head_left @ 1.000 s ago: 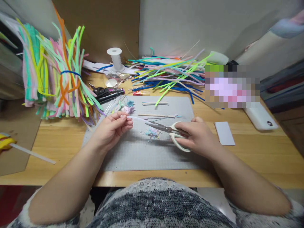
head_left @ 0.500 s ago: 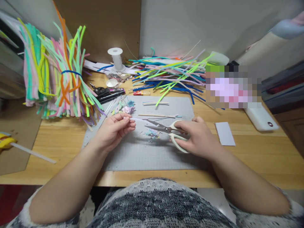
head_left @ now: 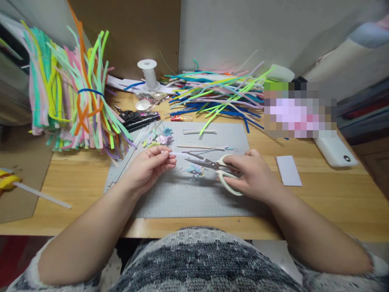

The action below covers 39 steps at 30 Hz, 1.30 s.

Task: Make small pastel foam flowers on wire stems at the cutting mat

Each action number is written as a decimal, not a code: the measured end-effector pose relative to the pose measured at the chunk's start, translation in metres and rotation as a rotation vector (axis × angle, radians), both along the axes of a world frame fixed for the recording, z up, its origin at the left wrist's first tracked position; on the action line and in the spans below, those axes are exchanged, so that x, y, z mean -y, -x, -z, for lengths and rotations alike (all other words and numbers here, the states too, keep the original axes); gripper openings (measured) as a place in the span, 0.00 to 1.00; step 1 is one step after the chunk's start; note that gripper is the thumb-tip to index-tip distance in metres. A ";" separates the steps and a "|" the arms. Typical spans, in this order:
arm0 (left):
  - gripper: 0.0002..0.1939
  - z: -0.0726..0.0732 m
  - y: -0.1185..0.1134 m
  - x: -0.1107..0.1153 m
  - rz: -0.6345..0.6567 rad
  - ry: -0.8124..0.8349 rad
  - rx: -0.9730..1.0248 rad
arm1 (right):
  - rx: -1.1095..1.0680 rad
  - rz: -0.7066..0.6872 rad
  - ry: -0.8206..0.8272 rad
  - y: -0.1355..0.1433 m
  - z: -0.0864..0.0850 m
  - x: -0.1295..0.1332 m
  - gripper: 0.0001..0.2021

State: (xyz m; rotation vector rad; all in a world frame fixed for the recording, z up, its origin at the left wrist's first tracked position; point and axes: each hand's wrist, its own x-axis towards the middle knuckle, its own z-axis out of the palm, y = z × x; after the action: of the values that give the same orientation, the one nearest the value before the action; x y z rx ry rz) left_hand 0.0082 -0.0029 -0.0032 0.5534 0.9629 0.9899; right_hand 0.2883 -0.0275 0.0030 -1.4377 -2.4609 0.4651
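Pinched between the thumb and fingers of my left hand (head_left: pixel 154 164) is a thin pale lilac strip (head_left: pixel 181 154), its free end pointing right. My right hand (head_left: pixel 253 175) grips the white handles of a pair of scissors (head_left: pixel 215 165). The blades are parted, with the strip's right end between or beside them. Below the blades, small pastel clippings (head_left: pixel 196 170) lie on the grey cutting mat (head_left: pixel 188 202). Pale stems (head_left: pixel 200 147) rest on the mat just behind the scissors. Pastel flower-like pieces (head_left: pixel 164 139) sit behind my left hand.
Bundled colourful fuzzy stems (head_left: pixel 88 105) stand at the left; more stems (head_left: pixel 221 93) lie loose at the back. Also around are a white spool (head_left: pixel 148 75), black pens (head_left: pixel 142 123), a white card (head_left: pixel 288 170), a white device (head_left: pixel 336 150) and a yellow tool (head_left: pixel 9 179).
My left hand has shifted slightly to the right with the strip, toward the scissors. My right hand and the open scissors have stayed almost in place.
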 end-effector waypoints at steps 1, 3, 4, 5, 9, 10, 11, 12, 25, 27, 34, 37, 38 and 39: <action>0.11 0.000 0.000 0.000 -0.001 -0.003 0.003 | -0.001 -0.002 0.000 0.000 0.000 0.000 0.09; 0.11 0.000 0.001 0.000 -0.002 -0.006 0.002 | -0.006 -0.007 0.000 -0.001 0.001 0.000 0.09; 0.11 0.000 0.001 0.000 -0.001 -0.008 -0.004 | -0.009 -0.007 0.001 -0.001 0.001 0.000 0.09; 0.11 0.000 0.001 0.000 -0.002 -0.012 -0.011 | -0.012 -0.009 0.002 -0.001 0.002 0.000 0.09; 0.12 -0.002 0.001 0.000 -0.013 -0.046 -0.056 | -0.017 -0.022 0.014 -0.002 0.003 0.000 0.08; 0.13 -0.002 0.002 0.000 -0.014 -0.057 -0.071 | -0.019 -0.024 0.019 -0.002 0.003 0.000 0.08; 0.13 -0.002 0.002 0.000 -0.017 -0.069 -0.088 | -0.021 -0.025 0.023 -0.002 0.003 0.000 0.08; 0.13 -0.002 0.002 0.000 -0.020 -0.082 -0.104 | -0.021 -0.026 0.027 -0.002 0.002 0.000 0.08; 0.14 -0.004 0.001 0.000 -0.021 -0.068 -0.112 | 0.035 0.023 -0.019 0.002 -0.003 0.001 0.10; 0.15 -0.004 0.000 0.002 -0.008 -0.058 -0.098 | 0.038 0.018 -0.008 0.002 -0.003 0.001 0.09; 0.15 -0.003 -0.001 0.001 0.001 -0.071 -0.115 | 0.007 0.017 -0.016 0.001 -0.002 0.001 0.09; 0.14 -0.003 -0.001 0.001 0.003 -0.076 -0.126 | -0.017 0.012 -0.019 0.000 0.000 0.001 0.08; 0.14 -0.003 -0.001 0.001 0.003 -0.076 -0.128 | -0.022 0.010 -0.021 0.000 0.000 0.001 0.08; 0.14 -0.002 -0.001 0.001 0.003 -0.077 -0.131 | -0.025 0.009 -0.023 -0.001 0.001 0.001 0.08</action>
State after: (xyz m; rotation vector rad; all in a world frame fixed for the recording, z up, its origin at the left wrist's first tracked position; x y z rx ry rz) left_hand 0.0089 -0.0042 -0.0008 0.6910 1.0431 1.0011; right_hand 0.2888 -0.0283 0.0024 -1.4250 -2.4319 0.4491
